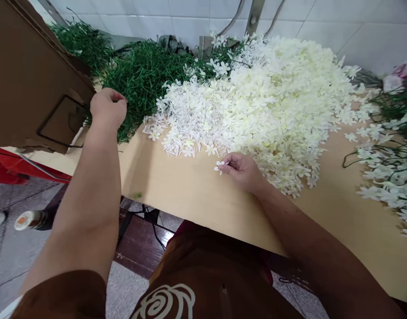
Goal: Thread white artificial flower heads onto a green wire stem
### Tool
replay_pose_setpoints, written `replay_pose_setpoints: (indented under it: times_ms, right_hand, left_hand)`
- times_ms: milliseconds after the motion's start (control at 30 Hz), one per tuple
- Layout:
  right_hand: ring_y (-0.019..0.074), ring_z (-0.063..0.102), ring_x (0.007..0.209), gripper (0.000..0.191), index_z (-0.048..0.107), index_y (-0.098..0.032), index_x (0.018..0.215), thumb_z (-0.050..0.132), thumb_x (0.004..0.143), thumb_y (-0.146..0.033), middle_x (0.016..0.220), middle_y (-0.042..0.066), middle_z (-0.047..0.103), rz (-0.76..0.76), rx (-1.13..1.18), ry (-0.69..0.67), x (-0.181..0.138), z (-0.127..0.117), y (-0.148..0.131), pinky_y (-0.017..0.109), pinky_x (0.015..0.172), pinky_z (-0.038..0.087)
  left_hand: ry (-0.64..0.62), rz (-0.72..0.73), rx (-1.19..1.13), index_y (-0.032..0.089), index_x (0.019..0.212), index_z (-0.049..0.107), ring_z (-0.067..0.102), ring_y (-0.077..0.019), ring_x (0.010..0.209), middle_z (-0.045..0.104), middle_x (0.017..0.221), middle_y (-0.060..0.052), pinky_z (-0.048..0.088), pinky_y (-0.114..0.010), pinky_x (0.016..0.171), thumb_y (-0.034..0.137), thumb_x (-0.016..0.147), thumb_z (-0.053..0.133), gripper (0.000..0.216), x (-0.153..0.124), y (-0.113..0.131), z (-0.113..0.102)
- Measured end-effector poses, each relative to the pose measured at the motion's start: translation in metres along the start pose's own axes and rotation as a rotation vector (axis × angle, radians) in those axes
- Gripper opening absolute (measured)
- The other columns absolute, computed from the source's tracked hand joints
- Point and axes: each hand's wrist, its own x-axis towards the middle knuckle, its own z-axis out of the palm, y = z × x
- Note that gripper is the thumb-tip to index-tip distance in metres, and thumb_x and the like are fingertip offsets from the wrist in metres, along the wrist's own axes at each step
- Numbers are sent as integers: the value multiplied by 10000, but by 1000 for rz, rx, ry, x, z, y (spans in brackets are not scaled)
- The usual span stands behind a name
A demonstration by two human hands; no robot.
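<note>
My right hand [241,170] pinches a small white artificial flower [220,166] between thumb and fingers, just above the table [186,190]. Behind it spreads a big heap of loose white and cream artificial flowers [276,97]. At the left, my left hand [108,107] is closed with its fingertips together, at the edge of a pile of green artificial stems [143,75]. What sits between those fingertips, if anything, is too small to make out.
A cardboard box [33,75] stands at the left, a black wire frame [62,119] against it. Assembled white flowers on green stems [393,177] lie along the right side. A tiled wall [190,17] closes off the back. Below the table are a dark bench [143,248] and a bottle [32,220].
</note>
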Motion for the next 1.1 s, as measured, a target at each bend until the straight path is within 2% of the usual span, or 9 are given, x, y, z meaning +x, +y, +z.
replay_pose_setpoints:
  times_ms: [133,200,267,367,467,600,733,867,1100]
  right_hand:
    - [106,537,574,531,602,-195,707,829,597,-662,630,-12,620,15,60,16,-1,0,-2,289,600,439]
    - [120,592,613,541,602,-203,708,844,572,-668,640,-12,637,13,130,32,-3,1,-6,296,641,488]
    - [138,659,683,524,605,-212,727,858,578,-645,667,-11,664,14,226,50,-7,3,-11,312,720,539]
    - [154,716,744,496,603,-218,748,883,588,-595,683,-16,685,51,378,58,-12,6,-17,319,767,570]
    - [159,729,749,498,595,-219,766,887,594,-584,719,-16,706,92,473,39,-15,5,-19,323,751,585]
    - [163,728,785,473,593,-229,789,888,616,-555,684,-44,660,61,525,82,-10,-8,-15,367,828,607]
    - [145,724,814,465,600,-223,768,919,587,-509,707,-58,634,62,592,92,-4,-17,-10,389,912,605]
    - [140,722,808,461,613,-223,749,936,557,-490,702,-65,637,101,617,85,-2,-13,-6,397,930,606]
    - [143,720,804,407,608,-221,793,878,664,-496,780,-42,669,64,547,25,-1,-9,-1,397,863,612]
  left_hand:
    - [-115,-34,-515,170,730,501,483,-100,617,507,641,24,399,-249,652,-8,831,513,205,-36,35,-2]
    - [-275,-71,-752,177,688,479,432,-83,547,481,620,28,360,-233,564,-43,798,466,247,-65,51,5]
    - [-439,-83,-847,180,674,500,387,-80,506,409,569,40,321,-225,521,-27,778,473,233,-99,63,16]
    - [-713,-68,-892,190,691,541,342,-83,479,362,534,52,296,-225,499,211,831,609,158,-145,71,34]
    - [-915,7,-934,187,744,618,307,-91,477,352,512,56,259,-244,485,467,780,717,298,-174,73,48]
    - [-1089,70,-961,186,777,675,244,-90,470,316,488,67,186,-262,490,529,718,764,359,-184,70,55]
    - [-1148,58,-975,187,748,683,224,-86,445,306,452,73,158,-269,493,383,722,716,200,-183,69,57]
    - [-1147,32,-987,181,617,624,304,-84,460,376,466,46,202,-259,492,295,673,652,131,-185,75,59]
    - [-1095,120,-855,194,566,536,286,-78,458,396,502,36,192,-264,474,403,718,675,293,-191,82,60]
